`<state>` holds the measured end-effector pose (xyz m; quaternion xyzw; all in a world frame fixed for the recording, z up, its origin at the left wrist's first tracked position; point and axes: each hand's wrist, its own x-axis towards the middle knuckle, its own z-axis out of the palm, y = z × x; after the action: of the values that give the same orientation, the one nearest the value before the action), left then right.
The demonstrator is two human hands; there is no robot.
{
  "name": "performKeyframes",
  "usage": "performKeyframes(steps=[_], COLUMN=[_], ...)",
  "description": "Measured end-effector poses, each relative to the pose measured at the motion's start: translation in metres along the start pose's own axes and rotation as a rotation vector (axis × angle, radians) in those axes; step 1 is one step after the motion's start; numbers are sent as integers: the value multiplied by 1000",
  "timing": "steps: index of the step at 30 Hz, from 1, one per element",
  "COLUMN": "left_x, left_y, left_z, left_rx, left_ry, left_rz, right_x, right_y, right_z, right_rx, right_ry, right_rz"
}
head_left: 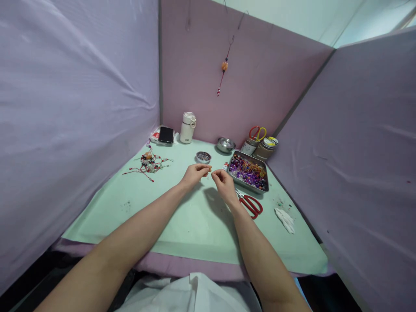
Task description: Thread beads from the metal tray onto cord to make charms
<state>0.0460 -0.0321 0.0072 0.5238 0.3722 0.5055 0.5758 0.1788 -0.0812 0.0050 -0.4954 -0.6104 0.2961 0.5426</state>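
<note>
My left hand (194, 174) is raised over the middle of the table, its fingers pinched on a small orange bead (210, 168). A thin strand hangs down below that hand. Just to the right, my right hand (224, 183) is closed in a pinch close to the bead; whatever its fingertips hold is too small to make out. Behind the hands stands a small round dish (203, 157) of tiny dark and silvery pieces. A metal tray (249, 188) of purple and orange beads lies to the right, with red-handled scissors (251, 205) in front of it, partly behind my right wrist.
Finished-looking beaded cords (151, 163) lie in a pile at left. At the back are a phone (166, 134), white bottle (187, 128), metal bowl (225, 145) and jars (265, 149). A crumpled white cloth (285, 220) lies right. A beaded cord (224, 66) hangs on the wall.
</note>
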Motion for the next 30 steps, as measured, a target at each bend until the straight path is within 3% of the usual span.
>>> performKeyframes(steps=[10, 17, 21, 30], left_x=[0, 1, 0, 2], left_y=[2, -5, -6, -7], left_z=[-5, -7, -7, -7], left_rx=[101, 273, 266, 320], left_ry=[-47, -141, -198, -134], left_rz=[45, 167, 94, 117], right_x=[4, 4, 4, 4], right_y=[14, 18, 18, 17], right_z=[5, 5, 4, 3], right_rx=[9, -119, -159, -161], right_ry=[98, 99, 100, 84], right_rz=[22, -101, -148, -133])
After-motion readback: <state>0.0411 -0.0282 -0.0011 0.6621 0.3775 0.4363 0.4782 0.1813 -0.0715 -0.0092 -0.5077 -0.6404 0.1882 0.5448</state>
